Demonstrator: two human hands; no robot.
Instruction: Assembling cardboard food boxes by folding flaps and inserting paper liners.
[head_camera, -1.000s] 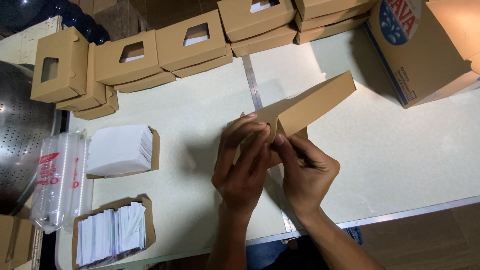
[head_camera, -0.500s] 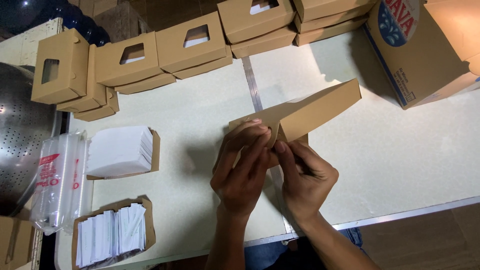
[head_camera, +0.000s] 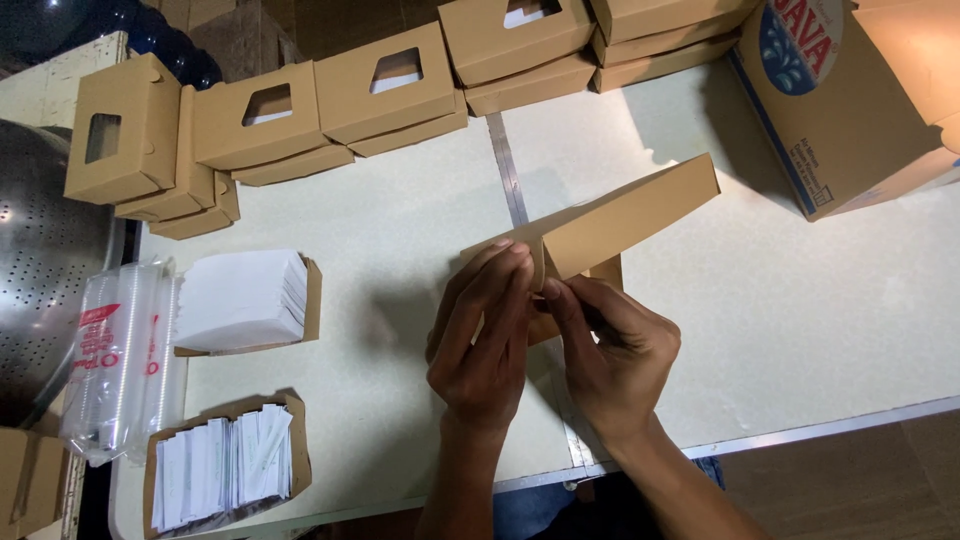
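Note:
A flat brown cardboard box blank (head_camera: 630, 215) is half folded above the cream table (head_camera: 400, 260). One long panel of it rises toward the upper right. My left hand (head_camera: 485, 335) presses its fingers against the left side of the fold. My right hand (head_camera: 615, 350) pinches the lower flap just right of that. Both hands grip the cardboard near the table's front edge.
Finished brown window boxes (head_camera: 390, 80) line the back of the table in stacks. A white paper stack (head_camera: 240, 300) and a tray of white slips (head_camera: 225, 465) sit at the left beside a plastic sleeve (head_camera: 115, 350). A large carton (head_camera: 850, 90) stands at the back right. A perforated metal bowl (head_camera: 45, 260) sits far left.
The raised cardboard panel has tilted slightly lower and my fingers have shifted along the fold. The rest of the table is unchanged.

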